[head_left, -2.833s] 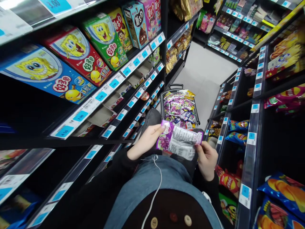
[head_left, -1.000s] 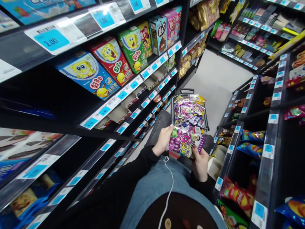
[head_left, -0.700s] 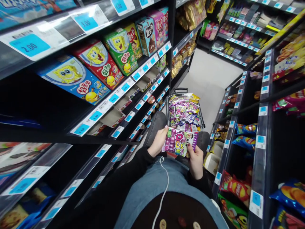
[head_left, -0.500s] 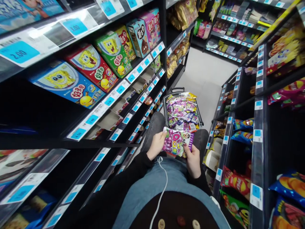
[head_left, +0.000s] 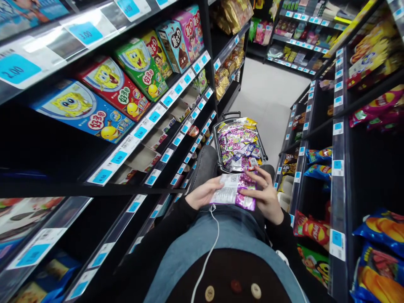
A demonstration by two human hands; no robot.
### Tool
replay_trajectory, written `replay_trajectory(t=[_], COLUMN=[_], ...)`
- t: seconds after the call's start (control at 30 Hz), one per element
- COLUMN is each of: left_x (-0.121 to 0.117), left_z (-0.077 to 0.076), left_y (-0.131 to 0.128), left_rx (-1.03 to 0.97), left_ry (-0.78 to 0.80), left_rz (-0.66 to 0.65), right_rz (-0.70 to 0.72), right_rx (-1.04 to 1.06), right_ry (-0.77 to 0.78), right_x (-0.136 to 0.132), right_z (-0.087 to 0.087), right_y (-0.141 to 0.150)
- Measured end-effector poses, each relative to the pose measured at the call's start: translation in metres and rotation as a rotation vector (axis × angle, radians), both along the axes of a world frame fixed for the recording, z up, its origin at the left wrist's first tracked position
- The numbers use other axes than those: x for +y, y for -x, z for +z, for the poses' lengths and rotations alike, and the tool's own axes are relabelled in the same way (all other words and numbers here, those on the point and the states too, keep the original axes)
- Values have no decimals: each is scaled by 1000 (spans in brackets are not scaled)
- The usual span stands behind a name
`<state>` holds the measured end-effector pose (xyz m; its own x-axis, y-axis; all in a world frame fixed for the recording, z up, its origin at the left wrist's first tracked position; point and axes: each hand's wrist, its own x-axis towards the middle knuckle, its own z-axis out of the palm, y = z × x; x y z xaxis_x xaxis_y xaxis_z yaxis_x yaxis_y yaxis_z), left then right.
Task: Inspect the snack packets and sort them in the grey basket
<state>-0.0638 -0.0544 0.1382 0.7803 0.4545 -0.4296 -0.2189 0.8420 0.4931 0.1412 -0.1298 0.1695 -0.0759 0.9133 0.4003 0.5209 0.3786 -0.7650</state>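
My left hand (head_left: 205,192) pinches the left end of a candy bag (head_left: 229,194), its thumb on top. The bag lies tilted above my lap, showing a whitish printed back and a purple strip with grape pictures. Over the bag's right end is my right hand (head_left: 268,198), wearing a ring, with its fingers spread apart and touching the purple part. Whether its thumb is behind the bag cannot be seen. Just beyond, a black-framed basket (head_left: 216,145) holds a heap of candy bags (head_left: 235,143), mostly purple and yellow.
Shelving on the left carries cartoon snack boxes (head_left: 77,107) and blue price tags (head_left: 102,176). On the right, a rack holds chip bags (head_left: 315,229). The pale floor (head_left: 268,86) runs between them toward a far shelf (head_left: 293,42). A white cord (head_left: 214,240) hangs in front of me.
The candy bag has been turned over from its colourful QQ front to its printed back. My right hand has moved from pinching its edge to spreading fingers over it.
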Motion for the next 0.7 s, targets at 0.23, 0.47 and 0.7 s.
replay_trajectory(t=[0.23,0.47,0.7], left_x=[3,11,47], left_z=[12,-6,-71], left_y=[-6,-7,-13], left_rx=[258,503,610], left_ry=[-485,-513,-416], left_rz=[135,176,347], right_rz=[-104,-301,-398], right_rx=[691,650,535], right_ry=[506,690,759], right_x=[1,1,43], right_z=[-37,-63,-96], right_y=[4,21,18])
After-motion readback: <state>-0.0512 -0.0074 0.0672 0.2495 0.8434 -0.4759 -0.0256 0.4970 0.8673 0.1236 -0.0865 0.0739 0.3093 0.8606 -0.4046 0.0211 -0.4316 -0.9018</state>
